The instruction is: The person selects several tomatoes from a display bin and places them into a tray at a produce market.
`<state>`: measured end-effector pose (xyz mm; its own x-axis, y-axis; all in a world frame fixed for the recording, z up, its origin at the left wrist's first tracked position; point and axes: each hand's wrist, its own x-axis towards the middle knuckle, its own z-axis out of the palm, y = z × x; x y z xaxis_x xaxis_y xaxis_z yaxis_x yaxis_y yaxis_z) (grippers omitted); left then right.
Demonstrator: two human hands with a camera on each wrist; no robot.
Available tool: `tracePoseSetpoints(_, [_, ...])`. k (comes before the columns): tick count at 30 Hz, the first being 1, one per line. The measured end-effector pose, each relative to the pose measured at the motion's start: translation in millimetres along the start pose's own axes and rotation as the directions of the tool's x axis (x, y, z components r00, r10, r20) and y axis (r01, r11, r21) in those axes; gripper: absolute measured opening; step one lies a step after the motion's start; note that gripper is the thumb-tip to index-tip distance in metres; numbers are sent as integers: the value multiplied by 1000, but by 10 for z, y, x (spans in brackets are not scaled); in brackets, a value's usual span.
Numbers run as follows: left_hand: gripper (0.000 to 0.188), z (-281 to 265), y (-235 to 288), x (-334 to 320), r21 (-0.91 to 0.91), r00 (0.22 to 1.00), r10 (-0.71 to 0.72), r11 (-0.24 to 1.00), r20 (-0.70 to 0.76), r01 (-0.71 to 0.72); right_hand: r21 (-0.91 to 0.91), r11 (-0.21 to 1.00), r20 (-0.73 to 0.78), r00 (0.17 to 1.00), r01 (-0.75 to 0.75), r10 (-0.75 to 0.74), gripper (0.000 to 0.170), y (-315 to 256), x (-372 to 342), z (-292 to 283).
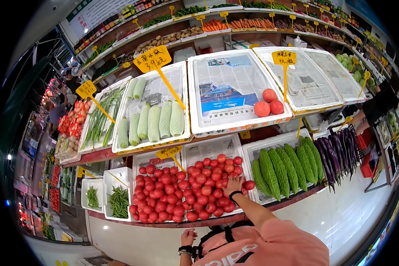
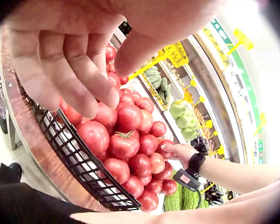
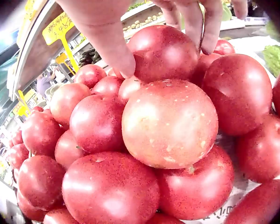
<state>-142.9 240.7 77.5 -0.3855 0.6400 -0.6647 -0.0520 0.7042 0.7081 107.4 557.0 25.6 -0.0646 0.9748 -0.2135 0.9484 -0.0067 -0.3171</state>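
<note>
Tomatoes (image 1: 199,190) lie heaped along the lower shelf (image 1: 159,224), nearly to its front edge, with bitter gourds (image 1: 281,173) just past the heap's right end. Near that end, the right hand (image 1: 234,185) holds one tomato (image 3: 163,53) from above, thumb on one side and fingers on the other, spread about as wide as the fruit; it sits just behind a paler, speckled tomato (image 3: 170,123), and I cannot tell whether it is clear of the heap. The left hand (image 1: 188,237) is just off the shelf's front edge, fingers loosely bent, holding nothing. The held tomato should feel fairly weighty, firm yet easily bruised, with smooth skin that could slip. Its widest part is probably the place to take hold, thumb opposite several fingers, squeezing lightly; a single fingertip pressed in might dent it, and dragging it sideways might set its round neighbours rolling.
</note>
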Motion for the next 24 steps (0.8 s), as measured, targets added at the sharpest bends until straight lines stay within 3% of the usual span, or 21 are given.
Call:
tracePoseSetpoints(8, [29,23,-82,43,-20,1000,7,1000,-28,-7,171,978,-109,989,121,-104,76,128,34,46])
tracePoseSetpoints(9, [28,15,-111,55,-22,1000,5,1000,-28,-6,225,960,-187,974,166,-125,76,141,-37,-71])
tracePoseSetpoints(12, [25,4,-212,76,-46,999,2,999,-40,-4,448,886,-138,989,114,-57,72,185,-210,-539])
tracePoseSetpoints(13, [25,2,-240,85,-54,999,7,999,-44,-9,530,824,-255,964,199,-69,70,258,-244,-617])
tracePoseSetpoints(16, [23,3,-337,139,-60,999,34,998,-41,-37,604,766,-349,937,217,9,67,640,-315,-1046])
tracePoseSetpoints(19, [21,38,-318,167,-87,999,11,996,-48,-15,492,847,-569,811,201,138,59,1173,-226,-1463])
tracePoseSetpoints(23, [20,111,-222,220,-128,999,-9,992,-47,3,490,855,-744,593,172,307,58,2008,-50,-2123])
tracePoseSetpoints(24, [20,129,-217,243,-136,999,-3,991,-44,-3,519,842,-735,579,145,353,58,1941,-126,-2521])
